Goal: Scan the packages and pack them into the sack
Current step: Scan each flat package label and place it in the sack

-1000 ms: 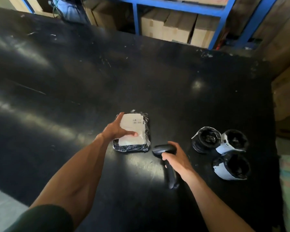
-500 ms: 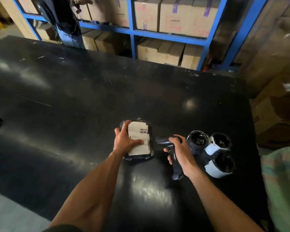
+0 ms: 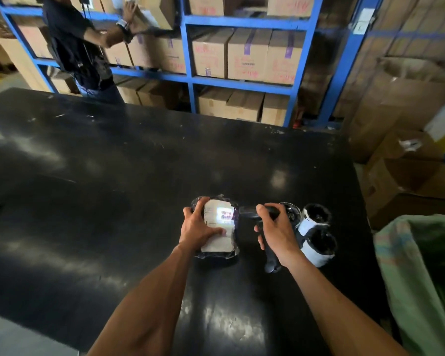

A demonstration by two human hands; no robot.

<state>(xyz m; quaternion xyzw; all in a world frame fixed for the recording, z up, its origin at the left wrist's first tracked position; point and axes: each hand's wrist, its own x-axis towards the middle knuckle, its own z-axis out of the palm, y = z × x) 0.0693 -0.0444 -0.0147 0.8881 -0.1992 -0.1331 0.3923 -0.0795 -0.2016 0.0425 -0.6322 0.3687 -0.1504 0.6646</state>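
At the upper left of the frame, another person (image 3: 80, 44) reaches into the blue shelving (image 3: 190, 80) stacked with cardboard boxes (image 3: 247, 55), well apart from your work.

Lower, just left of centre, your left hand (image 3: 201, 231) clamps the flat package (image 3: 217, 228) against the black table (image 3: 113, 188). Your thumb presses the lower part of the white label (image 3: 217, 242) and your fingers wrap the left edge, which leaves the barcode (image 3: 226, 215) bare and keeps the glossy wrap from sliding or curling.

Just right of it, your right hand (image 3: 278, 232) is closed around the handle of the scanner (image 3: 254, 210), nose turned left at the label. A bright patch of its light sits squarely on the barcode, so you are holding it low and close to get a read.

Further right, behind that hand, three rolled packages (image 3: 316, 237) lie touching one another, waiting their turn. At the lower right edge, the green sack (image 3: 411, 278) stands beside the table, close enough to drop things in.

Against half a second ago, the scanner's light now falls on the barcode, where the label was unlit. Your hands hold much as they did. The view has tilted up, showing more shelving and the other person.
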